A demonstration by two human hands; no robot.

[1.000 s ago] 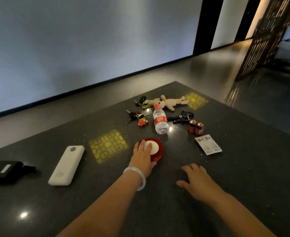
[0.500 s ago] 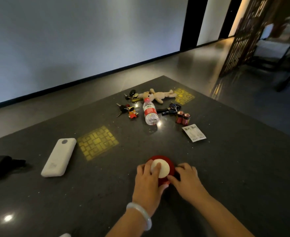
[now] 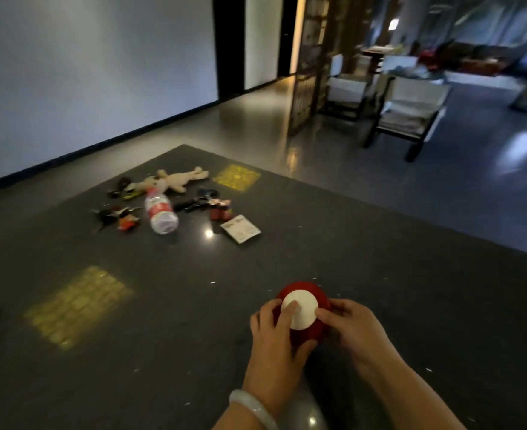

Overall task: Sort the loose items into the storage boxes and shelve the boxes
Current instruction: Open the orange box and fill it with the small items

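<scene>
Low in the frame, both hands grip a round red container with a white centre [image 3: 302, 308] over the dark speckled worktop [image 3: 380, 274]: the left hand [image 3: 276, 339] curls around its left side, the right hand [image 3: 353, 328] pinches its right edge. In the upper left lie a clear plastic bottle with a red label [image 3: 160, 211], a cream plush toy [image 3: 175, 180] and a white paper card [image 3: 240, 228].
</scene>
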